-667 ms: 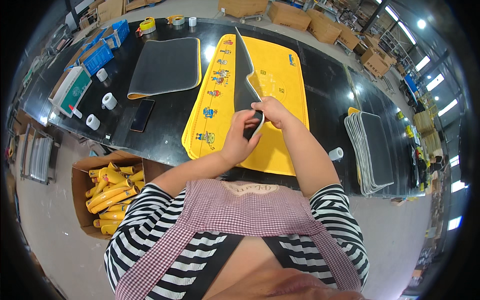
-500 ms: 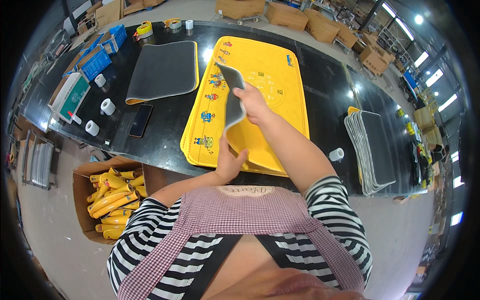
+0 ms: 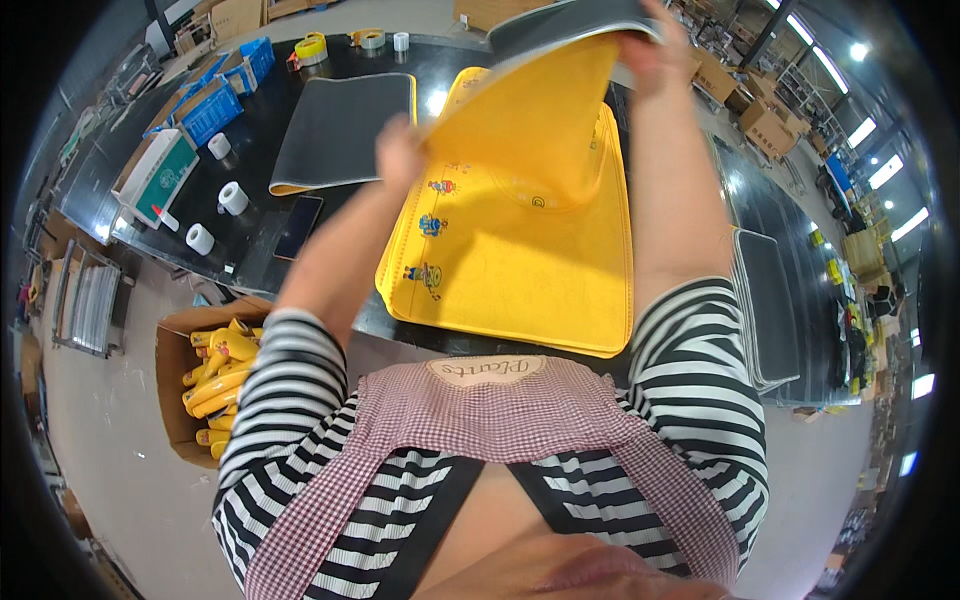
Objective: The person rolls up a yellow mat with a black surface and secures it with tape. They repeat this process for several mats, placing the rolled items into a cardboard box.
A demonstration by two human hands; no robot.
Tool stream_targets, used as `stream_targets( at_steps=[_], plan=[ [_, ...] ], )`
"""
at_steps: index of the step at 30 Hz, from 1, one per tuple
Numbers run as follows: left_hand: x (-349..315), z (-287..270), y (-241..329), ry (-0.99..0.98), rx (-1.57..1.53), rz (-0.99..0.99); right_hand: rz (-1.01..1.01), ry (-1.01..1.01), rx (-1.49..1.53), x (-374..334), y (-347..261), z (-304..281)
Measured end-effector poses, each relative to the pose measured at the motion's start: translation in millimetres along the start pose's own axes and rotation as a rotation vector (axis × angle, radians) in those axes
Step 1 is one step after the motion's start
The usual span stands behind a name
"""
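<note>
A yellow mat (image 3: 535,115) with a dark grey underside is lifted and curved above the table. Its far part is turned over, so the grey side shows along the top. My right hand (image 3: 658,55) grips the raised far right edge. My left hand (image 3: 400,152), smeared by motion, is closed at the left edge of the same mat. Beneath lies a pile of yellow mats (image 3: 520,290), lying flat, with small printed cartoon figures down the left side. The lifted mat and its shadow cover the pile's far part.
Left on the black table (image 3: 255,250) lie a folded dark-backed mat (image 3: 335,130), a phone (image 3: 299,227), white rolls (image 3: 233,197), a green-white box (image 3: 160,180) and blue bins (image 3: 208,112). Folded grey mats (image 3: 770,300) lie right. A carton (image 3: 185,410) of rolled yellow mats stands lower left.
The top mat, earlier folded partly back over the pile, has been raised and swung away from me. My right hand moved far and right, my left far and left.
</note>
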State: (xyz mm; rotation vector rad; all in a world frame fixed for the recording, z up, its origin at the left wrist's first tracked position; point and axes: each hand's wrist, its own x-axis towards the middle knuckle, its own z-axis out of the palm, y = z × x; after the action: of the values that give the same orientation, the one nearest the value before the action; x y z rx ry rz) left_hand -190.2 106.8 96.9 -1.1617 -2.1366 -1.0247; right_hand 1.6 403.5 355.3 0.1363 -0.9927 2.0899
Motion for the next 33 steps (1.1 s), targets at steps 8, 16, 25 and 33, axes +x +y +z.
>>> stream_targets(
  at_steps=[8,16,25,33],
  plan=[
    [26,-187,72,0.006,0.01,0.665,0.172,0.537,-0.53,-301,-31,-115],
    [-156,-154,57,-1.323,-0.226,0.105,0.598,0.708,-0.591,-485,9,-180],
    [96,-72,53,-1.084,0.198,0.064,0.375,0.574,-0.42,-237,-7,-184],
    [242,-188,99,0.453,0.064,0.229,-0.501,0.011,-0.28,-4,-137,-4]
  ],
)
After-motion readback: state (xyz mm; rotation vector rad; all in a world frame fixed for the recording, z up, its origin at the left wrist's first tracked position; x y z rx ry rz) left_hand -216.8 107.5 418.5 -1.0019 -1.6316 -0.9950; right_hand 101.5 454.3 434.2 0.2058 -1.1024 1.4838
